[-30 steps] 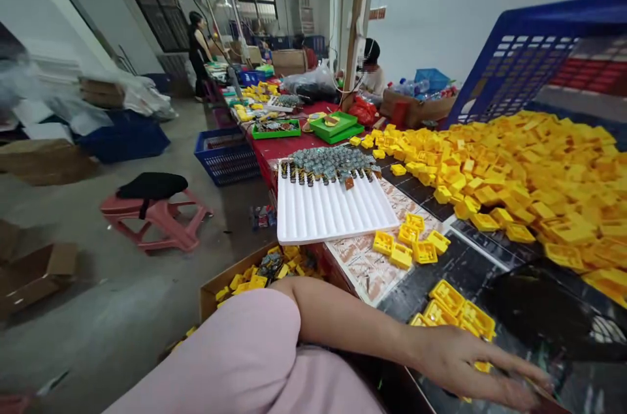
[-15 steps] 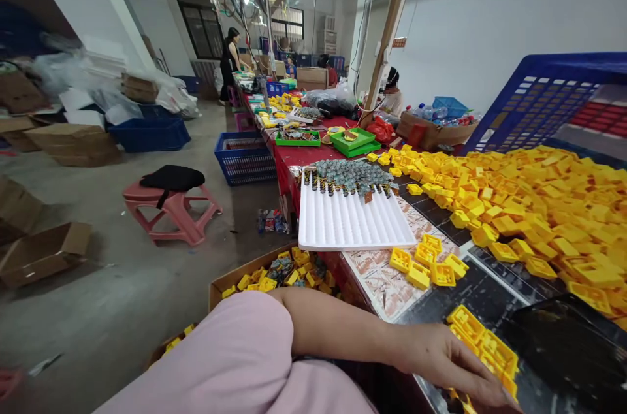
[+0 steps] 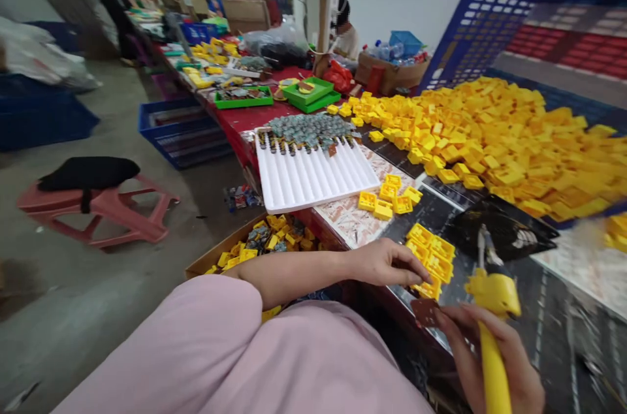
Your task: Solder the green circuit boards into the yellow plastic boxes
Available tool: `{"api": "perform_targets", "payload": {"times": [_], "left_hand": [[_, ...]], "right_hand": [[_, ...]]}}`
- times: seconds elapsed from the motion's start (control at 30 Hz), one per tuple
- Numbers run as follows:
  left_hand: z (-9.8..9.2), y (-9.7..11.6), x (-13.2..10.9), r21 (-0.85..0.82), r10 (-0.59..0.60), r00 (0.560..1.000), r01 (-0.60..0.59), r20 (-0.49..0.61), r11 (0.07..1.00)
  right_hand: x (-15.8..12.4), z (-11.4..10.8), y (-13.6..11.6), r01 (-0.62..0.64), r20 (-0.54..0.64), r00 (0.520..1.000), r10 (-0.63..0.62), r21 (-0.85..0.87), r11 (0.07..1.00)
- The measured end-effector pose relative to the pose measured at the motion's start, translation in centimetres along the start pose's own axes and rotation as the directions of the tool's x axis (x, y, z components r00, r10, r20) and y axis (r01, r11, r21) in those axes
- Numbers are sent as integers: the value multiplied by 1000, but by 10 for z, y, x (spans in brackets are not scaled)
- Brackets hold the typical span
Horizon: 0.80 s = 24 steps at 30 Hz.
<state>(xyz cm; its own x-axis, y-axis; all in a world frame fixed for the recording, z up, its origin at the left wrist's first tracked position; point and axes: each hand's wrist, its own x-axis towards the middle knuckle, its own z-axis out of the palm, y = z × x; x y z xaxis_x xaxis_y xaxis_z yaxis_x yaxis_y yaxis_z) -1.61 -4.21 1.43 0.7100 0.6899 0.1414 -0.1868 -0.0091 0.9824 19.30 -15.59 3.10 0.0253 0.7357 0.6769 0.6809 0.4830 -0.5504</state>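
My left hand (image 3: 386,264) rests at the table's near edge, fingers curled onto a small cluster of yellow plastic frames (image 3: 431,254). My right hand (image 3: 490,355) is closed round the handle of a yellow tool (image 3: 492,316) with a thin metal tip pointing up over a black mat (image 3: 509,231). A small dark brown piece (image 3: 425,311) sits at my right fingertips. A few more yellow frames (image 3: 386,198) lie loose beyond. A white grooved tray (image 3: 313,172) carries grey-green parts along its far edge.
A big heap of yellow frames (image 3: 499,140) spills from a tilted blue crate (image 3: 490,29). A cardboard box (image 3: 255,247) with yellow parts sits below the table edge. Green trays (image 3: 308,94), a pink stool (image 3: 98,205) and a seated person (image 3: 345,32) are farther off.
The view dropped and swung. My left hand pulled back onto the yellow frame cluster, and my right hand came into view holding the yellow tool.
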Motion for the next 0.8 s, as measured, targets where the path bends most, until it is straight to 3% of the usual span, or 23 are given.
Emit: {"api": "perform_targets", "payload": {"times": [0.1,0.2,0.3,0.37,0.53,0.67,0.8], "left_hand": [[3,2,-2,-175,-149,989,149,9,973],[4,4,-6,-295,-275,958,288,85,911],[4,7,-8,-214,-299,935,337,191,917],[4,8,-9,-88,-247,942,272,226,958],[12,15,-7,10,-118,990,118,75,993],[20,21,-2,-26,-155,987,154,-41,988],[23,18,4,-205,-246,959,215,-138,955]], "right_hand": [[0,3,-7,29,41,999,-31,42,999],[0,3,-9,-18,-111,993,25,69,997],[1,4,-10,-41,-193,980,53,65,997],[3,6,-10,-25,-183,983,36,60,998],[9,14,-9,46,-140,989,-45,6,999],[9,19,-5,79,-102,992,-80,-17,997],[7,24,0,92,-83,992,-92,-13,996]]}}
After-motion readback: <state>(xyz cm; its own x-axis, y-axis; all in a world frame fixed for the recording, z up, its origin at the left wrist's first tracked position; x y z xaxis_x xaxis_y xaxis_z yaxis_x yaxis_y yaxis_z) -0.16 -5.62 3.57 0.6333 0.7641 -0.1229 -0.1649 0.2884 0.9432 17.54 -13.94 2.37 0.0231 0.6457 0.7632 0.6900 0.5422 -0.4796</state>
